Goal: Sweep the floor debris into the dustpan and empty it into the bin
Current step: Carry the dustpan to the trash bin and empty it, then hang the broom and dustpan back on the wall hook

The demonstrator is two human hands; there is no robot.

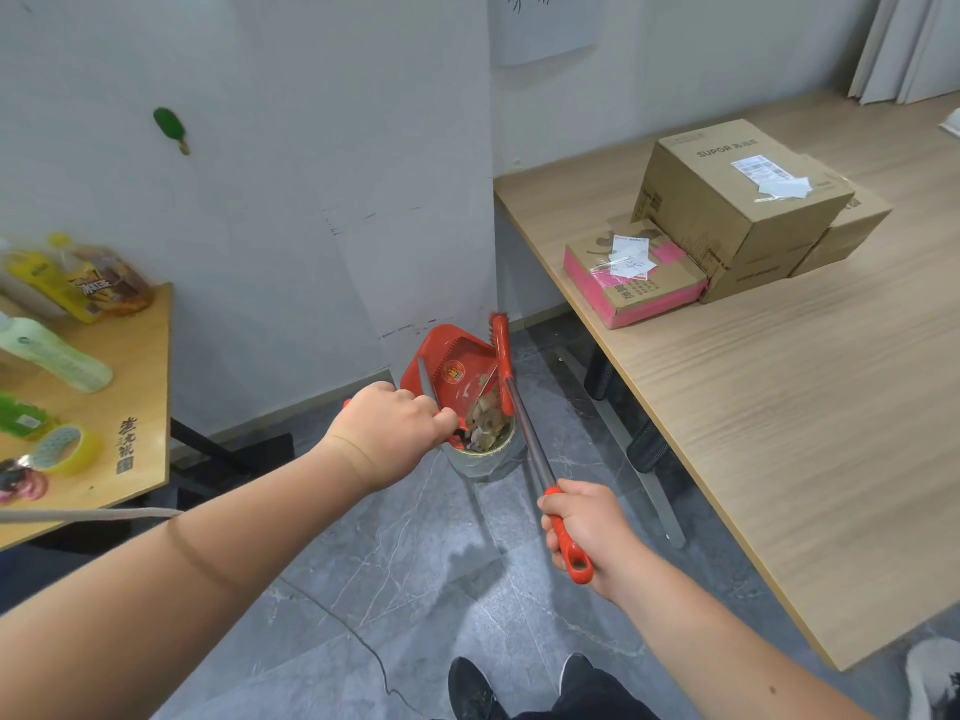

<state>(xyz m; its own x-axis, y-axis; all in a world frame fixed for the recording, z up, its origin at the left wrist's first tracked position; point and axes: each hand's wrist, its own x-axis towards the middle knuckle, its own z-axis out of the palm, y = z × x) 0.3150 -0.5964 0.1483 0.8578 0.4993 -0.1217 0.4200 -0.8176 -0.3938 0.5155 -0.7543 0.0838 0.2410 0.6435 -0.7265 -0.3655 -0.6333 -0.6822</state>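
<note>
The left hand (387,433) is closed tight on the red dustpan (449,361) handle and tips the pan over the bin (485,454), so the trash slides in. The right hand (584,530) holds the broom (519,413) tight, its head by the pan to push bits out.

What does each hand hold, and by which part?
Left hand grips the red dustpan by its handle, tipped over the bin. Right hand grips the broom at its red handle end.
</note>
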